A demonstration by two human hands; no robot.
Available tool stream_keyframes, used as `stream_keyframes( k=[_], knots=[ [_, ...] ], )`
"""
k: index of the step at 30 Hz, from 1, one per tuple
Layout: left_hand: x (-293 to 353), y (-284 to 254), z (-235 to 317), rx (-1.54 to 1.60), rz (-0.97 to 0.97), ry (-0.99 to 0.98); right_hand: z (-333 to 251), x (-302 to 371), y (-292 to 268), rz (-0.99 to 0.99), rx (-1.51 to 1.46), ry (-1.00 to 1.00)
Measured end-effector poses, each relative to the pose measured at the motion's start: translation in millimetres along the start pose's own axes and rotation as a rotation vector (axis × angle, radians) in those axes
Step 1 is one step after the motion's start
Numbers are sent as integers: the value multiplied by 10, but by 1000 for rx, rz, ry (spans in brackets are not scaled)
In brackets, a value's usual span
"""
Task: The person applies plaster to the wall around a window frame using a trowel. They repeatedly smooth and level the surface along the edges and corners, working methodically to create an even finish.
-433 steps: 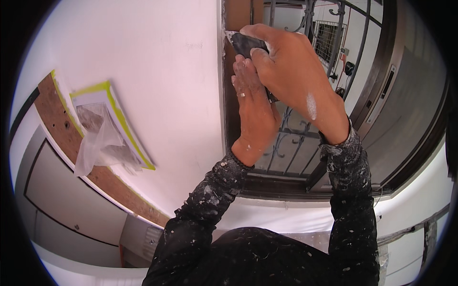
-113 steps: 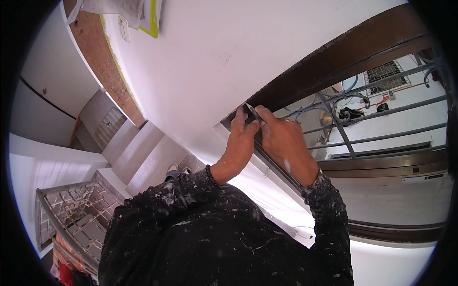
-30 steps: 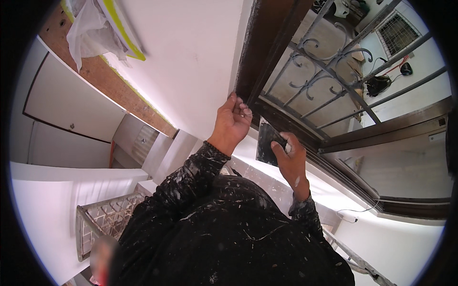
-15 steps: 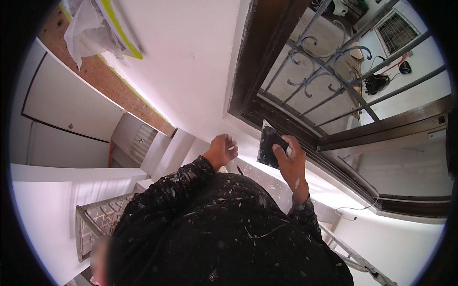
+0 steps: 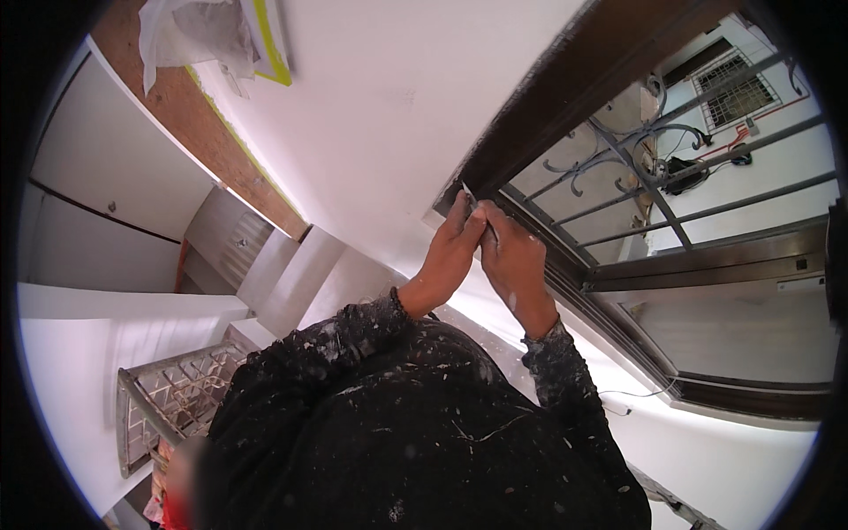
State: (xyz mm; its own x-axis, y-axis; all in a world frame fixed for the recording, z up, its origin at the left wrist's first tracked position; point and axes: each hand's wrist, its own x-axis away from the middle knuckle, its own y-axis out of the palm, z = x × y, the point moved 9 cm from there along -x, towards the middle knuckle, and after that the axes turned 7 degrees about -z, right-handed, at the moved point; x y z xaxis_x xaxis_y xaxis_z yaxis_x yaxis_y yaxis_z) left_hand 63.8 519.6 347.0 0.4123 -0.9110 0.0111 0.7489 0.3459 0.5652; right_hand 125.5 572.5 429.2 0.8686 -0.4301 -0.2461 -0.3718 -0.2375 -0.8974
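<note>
My right hand [image 5: 516, 265] is closed on a flat filling spreader. Turned almost edge-on, the spreader [image 5: 469, 191] shows only a thin pale sliver above the fingers. My left hand [image 5: 443, 261] meets the right one at the fingertips and pinches the spreader too. Both hands are at the lower corner of a dark brown window frame [image 5: 539, 110], where it borders the white wall [image 5: 371, 132]. The hands hide most of the spreader. Black sleeves [image 5: 367, 331] spotted with white paint cover my forearms.
Grey scrolled bars [image 5: 640, 168] cross the window opening at right. A metal rack or ladder-like frame [image 5: 181, 397] stands lower left, and a rail [image 5: 676, 499] shows lower right. Plastic sheeting [image 5: 199, 44] hangs upper left above a brown board [image 5: 168, 106]. A thin wire [image 5: 636, 393] hangs below the window.
My left hand has moved up and right from beside the right hand to join it at the spreader. The spreader has turned from broadside to nearly edge-on and moved up to the frame's corner.
</note>
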Motion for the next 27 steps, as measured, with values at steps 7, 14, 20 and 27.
stream_keyframes(
  k=[7,14,20,27],
  knots=[
    [-103,38,-17,282,5,-30,-139,-255,-104,-118,140,-52],
    [-118,3,-9,414,37,-78,-235,-354,-84,-251,210,-34],
    [-152,21,84,507,-23,-60,-333,-400,-68,-257,228,-113],
    [-147,41,168,572,-47,-12,-339,-457,-25,-325,297,-105]
  ],
)
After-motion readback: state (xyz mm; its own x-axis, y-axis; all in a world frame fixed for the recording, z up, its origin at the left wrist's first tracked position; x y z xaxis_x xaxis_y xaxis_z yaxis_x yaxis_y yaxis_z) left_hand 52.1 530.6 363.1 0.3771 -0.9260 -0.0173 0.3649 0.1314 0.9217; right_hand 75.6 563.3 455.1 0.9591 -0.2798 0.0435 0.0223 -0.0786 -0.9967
